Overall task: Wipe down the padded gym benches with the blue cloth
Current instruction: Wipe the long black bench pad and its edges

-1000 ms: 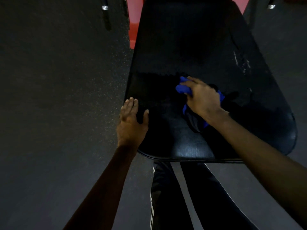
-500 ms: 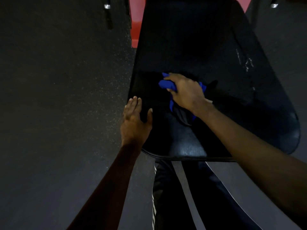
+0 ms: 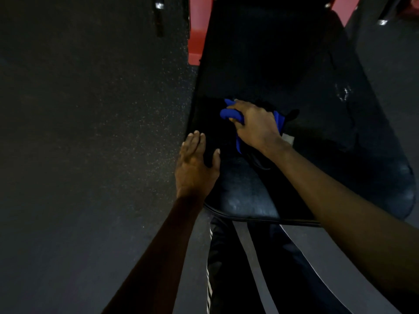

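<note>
Now, head view: the camera is looking down over both bare forearms at the padded bench (image 3: 317, 87).
Right hand (image 3: 256, 126): it is pressing the bunched blue cloth (image 3: 229, 114) onto the black pad, fingers curling round it.
Cloth position: it is lying on the left half of the pad and is sitting nearer the bench's left edge than a second ago.
Left hand (image 3: 195, 168): it is still resting flat on the bench's left edge, fingers pressed together, thumb spread apart.
Surroundings: a red frame (image 3: 196, 30) is showing past the bench's far end, and dark speckled floor (image 3: 79, 132) is lying to the left.
</note>
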A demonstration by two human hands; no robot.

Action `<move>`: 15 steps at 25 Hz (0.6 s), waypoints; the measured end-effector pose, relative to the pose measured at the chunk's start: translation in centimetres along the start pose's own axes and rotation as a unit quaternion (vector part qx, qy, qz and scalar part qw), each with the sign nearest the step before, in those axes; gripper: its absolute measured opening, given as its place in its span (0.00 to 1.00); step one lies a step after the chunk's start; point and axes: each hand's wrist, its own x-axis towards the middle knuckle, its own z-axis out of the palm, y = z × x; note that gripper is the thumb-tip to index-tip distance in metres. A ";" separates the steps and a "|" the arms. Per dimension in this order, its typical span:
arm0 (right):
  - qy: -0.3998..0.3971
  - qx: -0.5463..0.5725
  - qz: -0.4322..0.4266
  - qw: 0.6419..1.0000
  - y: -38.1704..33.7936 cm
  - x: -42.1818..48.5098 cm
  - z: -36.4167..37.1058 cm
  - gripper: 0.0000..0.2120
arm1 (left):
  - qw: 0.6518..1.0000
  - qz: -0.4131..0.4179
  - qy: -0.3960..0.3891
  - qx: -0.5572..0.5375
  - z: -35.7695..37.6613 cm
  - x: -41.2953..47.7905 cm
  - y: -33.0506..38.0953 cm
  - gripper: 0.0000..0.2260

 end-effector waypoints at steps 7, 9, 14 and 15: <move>0.019 0.004 -0.024 1.000 0.5 -3.4 0.8 0.20 | 0.999 0.020 0.027 0.013 0.5 0.0 -0.6 0.27; 0.029 -0.001 -0.016 0.999 -0.3 -1.2 1.0 0.19 | 0.999 0.024 0.027 0.011 0.6 0.0 -0.6 0.27; 0.019 0.004 -0.029 0.999 -0.6 -0.5 0.7 0.18 | 1.000 0.013 0.010 0.005 0.2 0.0 0.0 0.26; 0.004 -0.002 -0.051 0.999 0.0 -1.5 0.6 0.19 | 1.000 0.005 0.005 0.009 0.1 0.0 0.1 0.26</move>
